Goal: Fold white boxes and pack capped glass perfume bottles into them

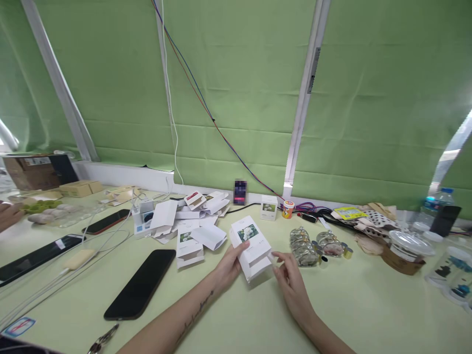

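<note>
A white carton (254,246) with a white-flower picture is held in my left hand (230,265), thumb on its front face; the near end has its flaps open. Close to the carton's right edge is my right hand (291,280), its fingers bent and apart, and nothing can be seen in it. To the left lies a pile of flat or partly folded white cartons (190,246). An upright white box (269,208) stands behind. On the right are clear-wrapped packets (303,247) and small metallic cylinders (323,262).
A black phone (140,285) lies left of my forearm, with white cables and a power bank (81,259) beyond it. An orange-and-white tub (288,209) stands at the back. Right are a lidded bowl (405,250) and clear cups (457,280). Another person's hand (10,215) shows far left.
</note>
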{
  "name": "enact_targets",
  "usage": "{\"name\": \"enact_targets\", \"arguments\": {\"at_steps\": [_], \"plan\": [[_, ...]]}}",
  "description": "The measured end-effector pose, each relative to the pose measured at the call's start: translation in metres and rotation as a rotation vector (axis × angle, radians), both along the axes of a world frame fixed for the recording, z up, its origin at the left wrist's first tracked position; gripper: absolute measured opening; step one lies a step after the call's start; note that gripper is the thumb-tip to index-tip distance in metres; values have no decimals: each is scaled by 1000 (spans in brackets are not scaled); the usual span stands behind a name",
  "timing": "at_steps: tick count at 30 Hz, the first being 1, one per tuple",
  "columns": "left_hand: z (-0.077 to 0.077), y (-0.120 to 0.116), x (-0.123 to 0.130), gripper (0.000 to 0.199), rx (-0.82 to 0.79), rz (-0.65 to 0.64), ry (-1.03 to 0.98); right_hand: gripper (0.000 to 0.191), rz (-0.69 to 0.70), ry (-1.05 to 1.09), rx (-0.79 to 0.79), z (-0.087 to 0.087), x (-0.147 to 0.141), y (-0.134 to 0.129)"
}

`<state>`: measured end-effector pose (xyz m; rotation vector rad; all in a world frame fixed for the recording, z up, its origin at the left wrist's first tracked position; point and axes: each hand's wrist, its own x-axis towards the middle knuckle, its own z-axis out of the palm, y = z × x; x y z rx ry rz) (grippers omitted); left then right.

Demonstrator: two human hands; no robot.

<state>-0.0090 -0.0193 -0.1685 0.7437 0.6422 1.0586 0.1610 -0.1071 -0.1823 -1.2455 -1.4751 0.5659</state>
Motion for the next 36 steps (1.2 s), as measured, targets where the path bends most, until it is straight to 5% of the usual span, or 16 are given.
{"name": "enact_targets", "arguments": {"at_steps": [16,28,31,36], "plan": [[-2,2,0,27,32,-53,1,12,107,185,-74,-9,1,5],[9,-12,1,80,251,113,44,24,69,503,-85,-13,5,12],[12,-14,1,69,350,114,140,35,82,583,-75,-11,4,11],[11,-10,-3,39,501,-99,261,39,128,651,-79,-7,4,9]]}}
